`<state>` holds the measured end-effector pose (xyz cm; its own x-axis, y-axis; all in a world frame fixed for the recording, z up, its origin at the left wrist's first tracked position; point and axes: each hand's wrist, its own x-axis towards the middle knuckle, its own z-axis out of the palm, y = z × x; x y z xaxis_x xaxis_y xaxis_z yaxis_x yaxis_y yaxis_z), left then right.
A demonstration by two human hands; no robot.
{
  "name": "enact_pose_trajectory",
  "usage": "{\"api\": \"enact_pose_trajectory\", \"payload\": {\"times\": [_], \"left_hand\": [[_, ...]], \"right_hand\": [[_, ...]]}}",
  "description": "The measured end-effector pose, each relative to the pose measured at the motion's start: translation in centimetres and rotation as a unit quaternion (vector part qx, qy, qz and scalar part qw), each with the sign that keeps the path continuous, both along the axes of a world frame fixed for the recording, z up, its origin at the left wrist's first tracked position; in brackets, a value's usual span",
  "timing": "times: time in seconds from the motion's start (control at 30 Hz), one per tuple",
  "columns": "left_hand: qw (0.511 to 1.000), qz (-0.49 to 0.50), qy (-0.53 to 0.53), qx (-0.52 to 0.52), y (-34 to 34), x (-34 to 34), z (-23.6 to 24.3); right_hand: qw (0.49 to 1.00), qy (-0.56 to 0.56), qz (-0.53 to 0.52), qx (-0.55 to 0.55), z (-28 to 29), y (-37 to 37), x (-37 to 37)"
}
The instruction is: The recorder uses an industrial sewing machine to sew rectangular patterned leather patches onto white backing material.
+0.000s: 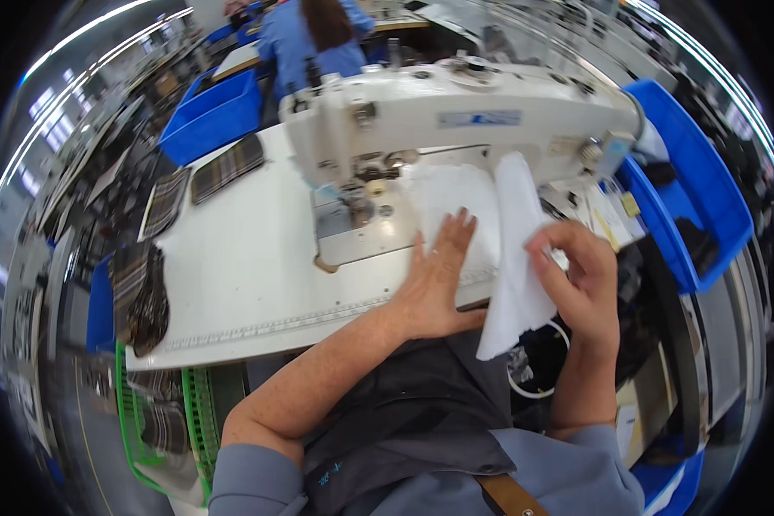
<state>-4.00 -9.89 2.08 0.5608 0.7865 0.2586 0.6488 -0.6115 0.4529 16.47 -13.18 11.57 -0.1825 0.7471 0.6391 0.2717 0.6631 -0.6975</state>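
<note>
A white industrial sewing machine (490, 112) stands on a white table in front of me. White fabric (457, 193) lies flat on the machine bed, right of the needle area. My left hand (439, 279) rests on its near part with fingers spread. To the right, a second length of white cloth (520, 258) rises beside the machine arm and hangs over the table's front edge. My right hand (580, 271) pinches the right edge of this cloth between thumb and fingers. Whether the two white parts are joined cannot be made out.
Plaid fabric pieces (228, 168) lie at the table's left, and a dark plaid bundle (138, 297) drapes over its left edge. Blue bins (211, 116) stand behind and at right. A green basket (199, 421) sits below. A person in blue (305, 43) is beyond the machine.
</note>
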Motion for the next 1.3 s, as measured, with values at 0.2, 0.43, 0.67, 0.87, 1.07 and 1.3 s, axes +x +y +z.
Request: {"api": "enact_pose_trajectory", "payload": {"times": [0.2,0.43,0.67,0.87,1.07,1.3], "left_hand": [[0.533,-0.17,-0.619,-0.551,-3.9,-4.8,-3.1],[0.563,-0.108,-0.698,-0.428,-9.0,-10.4,0.4],[0.791,0.123,-0.563,-0.207,-9.1,-17.7,-2.1],[0.898,0.33,-0.278,0.085,-10.2,-24.0,1.9],[0.762,0.577,-0.136,0.261,-12.4,-38.2,6.8],[0.816,0.534,-0.219,0.03,-15.1,-44.6,5.3]], "right_hand": [[0.991,0.021,0.13,0.04,-1.0,-2.9,-3.1],[0.981,0.045,0.188,-0.024,-3.8,-2.5,-8.9],[0.929,0.047,0.258,-0.262,-7.4,-0.5,-14.1],[0.931,-0.017,0.188,-0.314,-10.7,2.5,-15.9],[0.947,-0.01,0.168,-0.273,-11.8,2.8,-15.6],[0.948,-0.01,0.171,-0.269,-11.8,2.7,-15.7]]}}
